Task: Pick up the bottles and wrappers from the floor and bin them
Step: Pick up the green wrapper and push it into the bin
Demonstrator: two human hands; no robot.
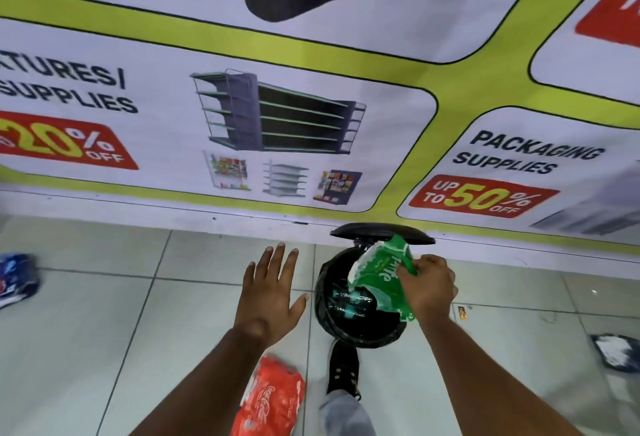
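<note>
The right hand [427, 285] pinches a green wrapper [379, 276] by its edge, fingers closed on the plastic, so the rest of the sheet hangs down and away from the grip into the mouth of the black bin [356, 326]. Held by the edge like that, the wrapper should fall straight in once released. Directly below the grip, inside the bin, lie bottles with teal caps [349, 300]. Beyond the grip the lid [381, 233] stands raised, and the person's shoe [343, 371] sits at the bin's near base, probably pressing a pedal to keep it up, though the pedal itself is hidden.

The left hand [268, 295] holds nothing, fingers spread flat, hovering beside the bin, seemingly for balance. A red wrapper [268, 397] lies on the tiles nearer the person than the grip; a blue one [17, 278] lies far off to the left and a white-and-blue piece [614, 352] to the right, all yet to be binned.
</note>
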